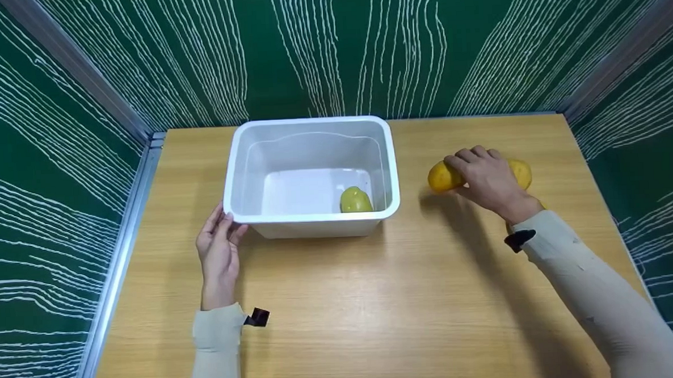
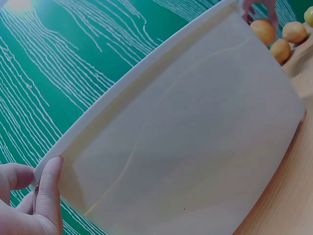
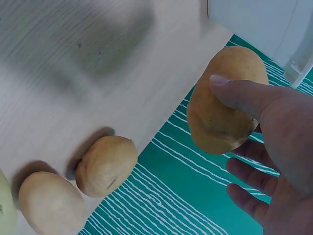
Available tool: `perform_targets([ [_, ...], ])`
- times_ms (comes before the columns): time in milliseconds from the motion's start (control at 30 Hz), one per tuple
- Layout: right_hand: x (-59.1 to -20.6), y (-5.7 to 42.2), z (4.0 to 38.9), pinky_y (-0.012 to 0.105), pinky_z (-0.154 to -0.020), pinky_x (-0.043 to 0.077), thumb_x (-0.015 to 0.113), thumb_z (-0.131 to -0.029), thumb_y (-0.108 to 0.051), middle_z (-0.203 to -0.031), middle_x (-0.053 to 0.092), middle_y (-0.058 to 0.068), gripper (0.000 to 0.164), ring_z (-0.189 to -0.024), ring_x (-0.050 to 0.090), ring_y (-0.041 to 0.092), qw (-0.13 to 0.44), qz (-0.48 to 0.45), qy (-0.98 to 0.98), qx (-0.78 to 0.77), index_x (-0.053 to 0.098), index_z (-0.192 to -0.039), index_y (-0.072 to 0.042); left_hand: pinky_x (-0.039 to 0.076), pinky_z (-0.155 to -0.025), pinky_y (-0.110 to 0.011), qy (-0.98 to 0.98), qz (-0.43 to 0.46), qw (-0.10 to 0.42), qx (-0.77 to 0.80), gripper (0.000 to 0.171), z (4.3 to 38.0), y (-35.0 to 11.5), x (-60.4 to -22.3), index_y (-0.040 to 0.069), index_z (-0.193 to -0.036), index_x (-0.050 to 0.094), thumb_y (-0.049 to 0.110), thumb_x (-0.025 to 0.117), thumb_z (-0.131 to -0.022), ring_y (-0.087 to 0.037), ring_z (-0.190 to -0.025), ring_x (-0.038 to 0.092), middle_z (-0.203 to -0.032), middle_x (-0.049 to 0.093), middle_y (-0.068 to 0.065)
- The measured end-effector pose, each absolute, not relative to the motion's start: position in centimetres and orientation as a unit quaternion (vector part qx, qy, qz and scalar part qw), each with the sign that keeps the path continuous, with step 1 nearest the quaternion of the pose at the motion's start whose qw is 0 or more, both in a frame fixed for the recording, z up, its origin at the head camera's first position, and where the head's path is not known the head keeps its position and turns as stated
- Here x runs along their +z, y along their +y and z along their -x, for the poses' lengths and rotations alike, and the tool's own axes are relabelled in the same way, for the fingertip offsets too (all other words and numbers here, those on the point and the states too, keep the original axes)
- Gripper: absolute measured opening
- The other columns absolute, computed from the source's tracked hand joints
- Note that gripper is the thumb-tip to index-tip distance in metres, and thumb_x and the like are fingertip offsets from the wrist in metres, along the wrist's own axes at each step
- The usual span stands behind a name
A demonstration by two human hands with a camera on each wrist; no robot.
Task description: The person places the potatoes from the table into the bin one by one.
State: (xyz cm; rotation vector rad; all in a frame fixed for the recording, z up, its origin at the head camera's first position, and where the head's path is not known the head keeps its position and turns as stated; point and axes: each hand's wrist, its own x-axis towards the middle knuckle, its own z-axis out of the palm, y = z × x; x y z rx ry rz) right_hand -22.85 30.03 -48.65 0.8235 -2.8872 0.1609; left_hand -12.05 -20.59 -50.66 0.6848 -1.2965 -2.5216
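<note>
My left hand [image 1: 219, 256] pinches the white plastic bin [image 1: 312, 218] at its front left corner, fingers and thumb on the rim. The left wrist view shows this grip [image 2: 46, 196] beside the bin's broad outer wall. To the bin's right, my right hand [image 1: 486, 179] holds a yellow-orange mango [image 1: 445, 177] above the table. Seen from the right wrist, the thumb lies across that mango [image 3: 227, 107], with fingertips behind it. Inside the bin, a yellow-green fruit [image 1: 356, 200] lies near the front right corner.
Two more yellow mangoes, one plump [image 3: 52, 203] and one blemished [image 3: 106, 165], lie on the wooden table [image 1: 341, 302] near my right hand. Part of a pale green fruit [image 3: 6, 205] shows beside them. Green panels [image 1: 319, 53] with white wavy lines enclose the table's back and sides.
</note>
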Motion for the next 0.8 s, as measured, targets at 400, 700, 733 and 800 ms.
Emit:
perform_targets([
  [400,-47.5,29.5,23.1,0.066,-0.104,0.054,0.095,-0.080,-0.010,-0.127,0.067,0.023,0.063,-0.115,0.057,0.045,0.075,-0.282,-0.955,0.057,0.064,-0.134,0.000,0.066,-0.076,-0.017,-0.441,-0.248,0.113,-0.855,0.048,12.1,-20.6,-50.5,-0.005,-0.154,0.046,-0.004,0.056,-0.106,-0.016,-0.094,0.070,-0.133,0.056,-0.011],
  [700,-46.6,28.9,23.1,0.067,-0.103,0.055,0.096,-0.079,-0.012,-0.127,0.067,0.023,0.064,-0.115,0.058,0.045,0.083,-0.294,-0.951,0.049,0.064,-0.133,0.000,0.066,-0.077,-0.017,-0.440,-0.243,0.112,-0.857,0.049,12.0,-20.5,-50.4,-0.005,-0.153,0.046,-0.004,0.057,-0.106,-0.017,-0.095,0.071,-0.132,0.058,-0.012],
  [733,-46.6,28.9,23.1,0.067,-0.102,0.056,0.096,-0.078,-0.012,-0.127,0.067,0.023,0.065,-0.115,0.058,0.045,0.086,-0.295,-0.950,0.049,0.064,-0.133,0.000,0.066,-0.077,-0.017,-0.442,-0.240,0.112,-0.857,0.048,12.0,-20.5,-50.3,-0.005,-0.154,0.045,-0.004,0.056,-0.106,-0.017,-0.096,0.070,-0.132,0.057,-0.012],
  [800,-46.5,28.8,23.1,0.066,-0.102,0.056,0.097,-0.078,-0.012,-0.126,0.067,0.023,0.065,-0.114,0.059,0.044,0.092,-0.298,-0.949,0.048,0.064,-0.133,0.000,0.066,-0.078,-0.017,-0.446,-0.234,0.110,-0.857,0.048,11.9,-20.5,-50.3,-0.006,-0.154,0.045,-0.003,0.055,-0.107,-0.018,-0.098,0.070,-0.132,0.056,-0.012],
])
